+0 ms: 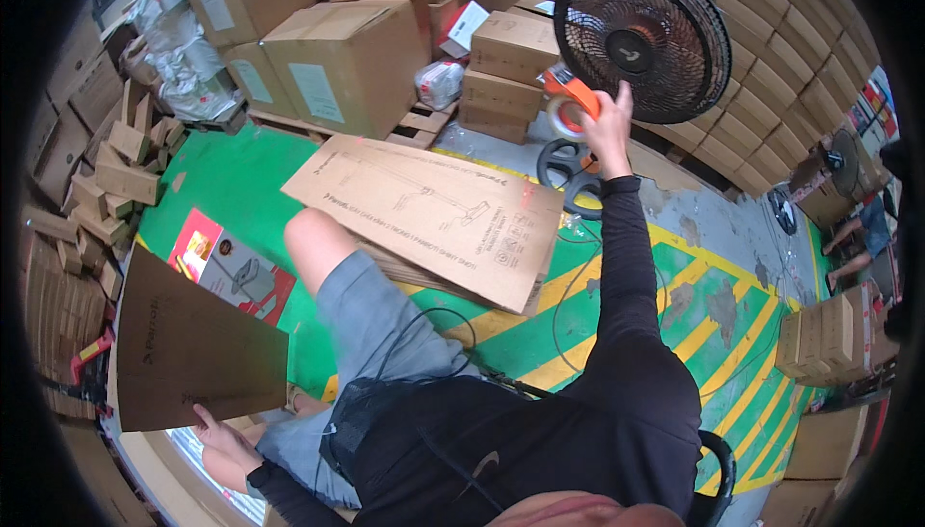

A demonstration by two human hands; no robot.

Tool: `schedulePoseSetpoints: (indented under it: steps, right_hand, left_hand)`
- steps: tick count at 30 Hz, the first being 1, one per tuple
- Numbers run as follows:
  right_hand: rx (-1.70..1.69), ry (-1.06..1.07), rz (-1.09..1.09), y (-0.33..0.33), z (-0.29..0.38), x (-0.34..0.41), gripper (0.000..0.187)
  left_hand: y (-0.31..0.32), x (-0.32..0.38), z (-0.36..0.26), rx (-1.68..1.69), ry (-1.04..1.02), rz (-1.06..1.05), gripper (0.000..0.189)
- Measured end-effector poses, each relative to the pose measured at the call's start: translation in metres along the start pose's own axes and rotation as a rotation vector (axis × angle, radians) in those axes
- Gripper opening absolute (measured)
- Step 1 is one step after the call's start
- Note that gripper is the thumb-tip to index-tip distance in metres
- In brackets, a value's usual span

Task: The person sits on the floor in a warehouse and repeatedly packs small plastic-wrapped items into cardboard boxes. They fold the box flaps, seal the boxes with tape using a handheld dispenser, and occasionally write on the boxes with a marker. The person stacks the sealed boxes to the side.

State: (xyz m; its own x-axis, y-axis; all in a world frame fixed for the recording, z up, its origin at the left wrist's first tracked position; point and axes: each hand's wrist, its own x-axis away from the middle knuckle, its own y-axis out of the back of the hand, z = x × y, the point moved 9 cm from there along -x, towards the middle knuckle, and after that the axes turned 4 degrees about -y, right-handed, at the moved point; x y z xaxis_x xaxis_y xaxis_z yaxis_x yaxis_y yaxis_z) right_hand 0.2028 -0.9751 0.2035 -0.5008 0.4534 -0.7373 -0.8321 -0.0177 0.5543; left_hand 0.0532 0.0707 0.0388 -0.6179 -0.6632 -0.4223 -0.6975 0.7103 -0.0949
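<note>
My right hand (611, 129) grips an orange packing-tape dispenser (574, 93) with a roll of tape on it, its index finger stretched out in front of a black pedestal fan (639, 39). At lower left, my left hand (225, 442) pinches the bottom edge of a brown cardboard carton (202, 353), thumb on its printed face. The carton is tilted beside my leg. In front of my knee lies a stack of flat cartons, the top flat carton (426, 216) printed with a line drawing and writing.
Behind the carton on the green floor lies a red-and-grey product box (235, 267). Small cardboard boxes (108, 180) heap at left; large cartons (354, 64) stand on a pallet ahead. The fan's base (571, 173) and a cable (555, 317) are on the floor. Stacked boxes (788, 43) wall the right.
</note>
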Motion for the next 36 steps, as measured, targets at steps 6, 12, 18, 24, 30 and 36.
schedulePoseSetpoints:
  steps: [6,12,18,24,30,36]
  right_hand:
    - [0.345,-0.178,0.121,0.019,-0.145,-0.015,0.048]
    - [0.335,-0.235,0.18,0.018,-0.175,-0.018,0.044]
    - [0.457,-0.233,0.208,0.022,-0.198,-0.027,0.045]
    - [0.49,-0.093,0.157,0.027,-0.2,-0.033,0.048]
    - [0.595,0.012,0.164,0.041,-0.202,-0.037,0.053]
    - [0.642,-0.055,0.291,0.011,-0.185,-0.033,0.056]
  left_hand:
    - [-0.022,0.011,-0.024,0.033,0.002,-0.024,0.048]
    - [-0.039,0.013,-0.029,-0.118,0.093,-0.029,0.059]
    - [-0.044,0.013,-0.035,-0.102,0.084,-0.023,0.059]
    - [-0.022,0.016,-0.017,-0.086,-0.009,-0.008,0.054]
    - [-0.016,0.016,0.004,-0.142,0.083,-0.003,0.04]
    - [-0.015,0.019,-0.007,-0.053,-0.001,-0.032,0.03]
